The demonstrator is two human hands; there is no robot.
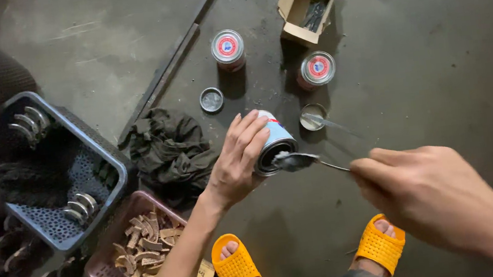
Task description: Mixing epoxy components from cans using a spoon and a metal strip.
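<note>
At frame centre, left hand (238,161) grips a tilted tin (274,149) so right hand's (425,189) pinched spoon (298,161) reaches inside.

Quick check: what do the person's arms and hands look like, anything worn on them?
Both are bare: the left hand and right hand show no gloves, rings or watch, and no sleeves cover the forearms as far as the view reaches.
</note>
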